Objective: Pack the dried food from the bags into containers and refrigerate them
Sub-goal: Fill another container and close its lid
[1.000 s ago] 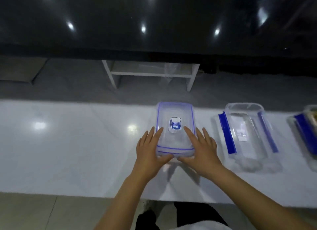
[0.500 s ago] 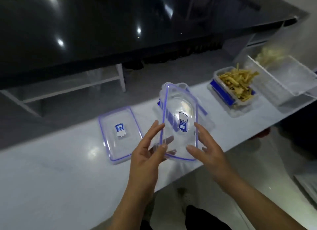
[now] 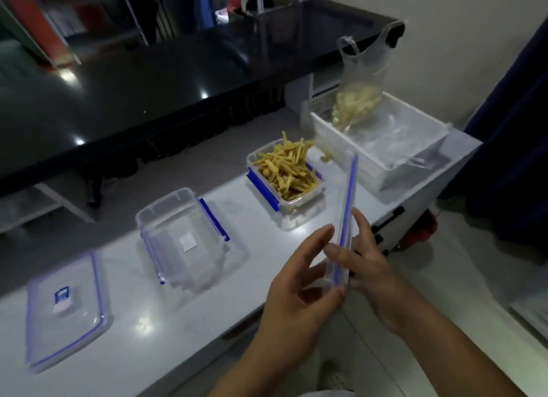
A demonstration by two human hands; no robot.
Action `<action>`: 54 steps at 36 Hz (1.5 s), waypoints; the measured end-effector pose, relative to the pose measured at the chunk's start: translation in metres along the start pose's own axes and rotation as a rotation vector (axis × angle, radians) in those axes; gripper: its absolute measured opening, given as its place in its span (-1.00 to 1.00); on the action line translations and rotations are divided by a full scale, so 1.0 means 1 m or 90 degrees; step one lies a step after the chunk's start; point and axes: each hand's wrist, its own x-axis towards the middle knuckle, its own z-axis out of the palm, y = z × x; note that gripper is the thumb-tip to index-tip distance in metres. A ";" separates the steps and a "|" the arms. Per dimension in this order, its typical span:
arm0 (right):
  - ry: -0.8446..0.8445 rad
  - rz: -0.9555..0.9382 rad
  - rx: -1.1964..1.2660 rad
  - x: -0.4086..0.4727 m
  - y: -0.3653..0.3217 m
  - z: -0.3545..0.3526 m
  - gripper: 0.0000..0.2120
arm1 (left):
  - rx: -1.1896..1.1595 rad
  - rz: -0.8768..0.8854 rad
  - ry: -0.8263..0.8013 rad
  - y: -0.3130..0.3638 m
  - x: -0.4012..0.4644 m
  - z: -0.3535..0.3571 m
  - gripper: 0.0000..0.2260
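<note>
I hold a clear lid (image 3: pixel 345 215) with a blue seal upright and edge-on above the counter's front edge. My right hand (image 3: pixel 366 267) pinches it, thumb on the near face and fingers behind. My left hand (image 3: pixel 296 287) holds its lower corner between thumb and fingertips. Beyond the lid, a clear container (image 3: pixel 284 174) with blue clips is heaped with yellow dried sticks. An empty clear container (image 3: pixel 184 236) stands to its left. A plastic bag (image 3: pixel 357 97) of pale dried food leans in a white bin (image 3: pixel 382 171) at the far right.
A second clear lid (image 3: pixel 63 306) with a blue label lies flat at the left end of the white counter (image 3: pixel 154 331). A black glossy table (image 3: pixel 148 79) runs behind it across a gap. The counter ends right of the bin, where a dark curtain (image 3: pixel 510 159) hangs.
My view swung right and now takes in the filled container and the bin. The lid was lifted off the stack on the counter and turned from flat to upright, edge-on, between my hands.
</note>
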 end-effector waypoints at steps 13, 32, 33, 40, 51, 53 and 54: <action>0.061 -0.065 -0.303 0.055 -0.029 -0.072 0.25 | -0.093 -0.274 0.314 -0.032 0.100 -0.030 -0.65; 0.035 0.067 -0.674 0.216 -0.062 -0.015 0.24 | -0.313 -0.441 0.401 -0.100 0.200 -0.094 -0.51; 0.031 0.064 -0.711 0.228 -0.062 -0.008 0.25 | -0.300 -0.438 0.398 -0.104 0.199 -0.095 -0.54; -0.028 0.080 -0.950 0.279 -0.055 0.033 0.24 | -0.287 -0.409 0.364 -0.111 0.200 -0.107 -0.62; 0.034 0.053 -0.977 0.207 -0.007 -0.006 0.18 | -0.207 -0.350 0.336 -0.113 0.213 -0.123 -0.64; 0.035 0.050 -0.975 0.208 -0.008 -0.006 0.18 | -0.201 -0.344 0.334 -0.112 0.215 -0.120 -0.60; 0.034 0.048 -0.976 0.213 -0.010 -0.005 0.18 | -0.200 -0.342 0.339 -0.112 0.216 -0.119 -0.58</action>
